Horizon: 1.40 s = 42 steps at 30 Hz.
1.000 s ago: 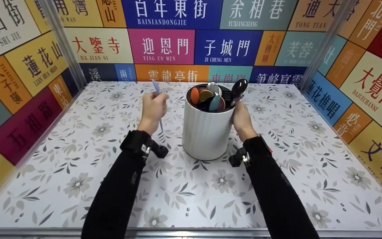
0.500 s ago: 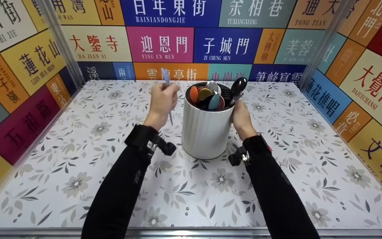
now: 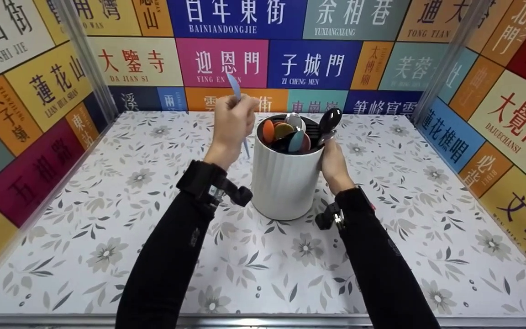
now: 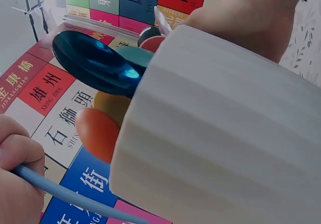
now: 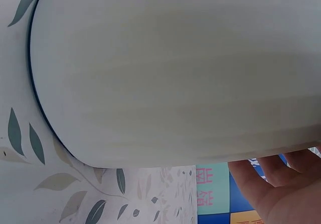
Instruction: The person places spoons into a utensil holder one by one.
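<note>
In the head view my left hand (image 3: 234, 119) grips a slim light-blue piece of cutlery (image 3: 234, 86), held upright left of a white ribbed utensil holder (image 3: 285, 187). Its upper end is wider; the lower end is a thin handle. I cannot tell which kind it is. The left wrist view shows the curled fingers (image 4: 22, 153) round its blue handle (image 4: 70, 196). My right hand (image 3: 334, 165) holds the right side of the holder near the rim. Its fingers (image 5: 273, 181) lie against the far side in the right wrist view, partly hidden.
Inside the holder stand several spoons: an orange one (image 3: 268, 131), a teal one (image 3: 296, 140), a clear one (image 3: 293, 119) and a black one (image 3: 330, 119) leaning out at the right. A flower-patterned table (image 3: 107, 256) lies beneath, with sign-printed walls (image 3: 222, 61) behind and beside it.
My left hand has moved right and up with the blue piece of cutlery, closer to the holder's rim. The right hand and the holder have stayed in place.
</note>
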Available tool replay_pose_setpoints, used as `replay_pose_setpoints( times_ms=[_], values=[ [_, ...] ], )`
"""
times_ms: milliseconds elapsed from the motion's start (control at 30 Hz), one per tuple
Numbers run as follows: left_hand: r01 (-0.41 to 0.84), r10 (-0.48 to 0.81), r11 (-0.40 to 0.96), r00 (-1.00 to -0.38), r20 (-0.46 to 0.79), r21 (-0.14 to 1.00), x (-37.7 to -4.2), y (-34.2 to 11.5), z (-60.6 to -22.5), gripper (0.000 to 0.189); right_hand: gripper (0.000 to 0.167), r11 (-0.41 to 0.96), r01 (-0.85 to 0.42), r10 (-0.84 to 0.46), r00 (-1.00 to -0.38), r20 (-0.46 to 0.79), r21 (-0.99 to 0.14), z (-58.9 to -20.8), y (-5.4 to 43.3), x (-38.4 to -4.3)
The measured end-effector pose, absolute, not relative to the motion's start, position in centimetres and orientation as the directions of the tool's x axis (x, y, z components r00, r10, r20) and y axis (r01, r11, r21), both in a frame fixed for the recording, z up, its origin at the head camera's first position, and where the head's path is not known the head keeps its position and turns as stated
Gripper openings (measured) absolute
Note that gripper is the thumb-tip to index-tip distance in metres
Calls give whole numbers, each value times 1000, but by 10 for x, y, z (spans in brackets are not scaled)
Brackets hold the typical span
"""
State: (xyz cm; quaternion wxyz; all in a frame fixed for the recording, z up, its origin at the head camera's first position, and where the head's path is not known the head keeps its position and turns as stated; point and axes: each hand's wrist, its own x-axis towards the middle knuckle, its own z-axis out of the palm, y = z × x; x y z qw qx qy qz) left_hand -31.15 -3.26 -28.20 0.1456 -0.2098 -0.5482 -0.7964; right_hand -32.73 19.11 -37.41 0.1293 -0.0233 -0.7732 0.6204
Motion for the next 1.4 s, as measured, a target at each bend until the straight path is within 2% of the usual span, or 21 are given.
replay_pose_setpoints(
  times_ms=[367, 533, 1000, 1400],
  values=[
    [525, -68, -438, -829, 555, 730, -309, -20, -254, 48, 63, 231, -111, 196, -968, 158, -967, -375, 193, -328],
    [550, -121, -456, -817, 564, 700, -312, -13, -251, 49, 61, 222, -116, 193, -968, 160, -968, -375, 193, -328],
    [538, -139, -439, -832, 537, 719, -323, 2, -275, 51, 51, 210, -112, 206, -966, 156, -971, -374, 192, -325],
    [522, -66, -397, -837, 544, 755, -323, 17, -291, 49, 53, 212, -121, 201, -966, 164, -970, -374, 193, -326]
  ],
)
